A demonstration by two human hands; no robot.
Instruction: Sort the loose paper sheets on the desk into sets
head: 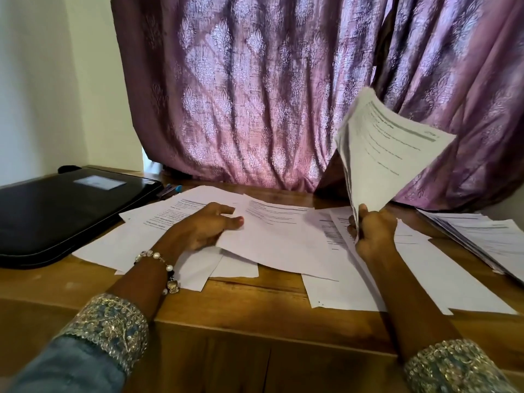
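Several loose white printed sheets (181,214) lie scattered over the wooden desk (255,302). My left hand (201,228) pinches the left edge of one printed sheet (278,234), thumb on top, lifting that edge slightly off the pile. My right hand (374,231) grips the bottom corner of a bundle of sheets (388,154), which stands upright and fans out above the desk in front of the curtain. More sheets (425,268) lie flat under and around my right hand.
A black closed case (62,211) lies on the desk's left side. A neat stack of printed sheets (487,239) sits at the right edge. A purple patterned curtain (269,95) hangs behind the desk. Pens (170,190) lie beside the case.
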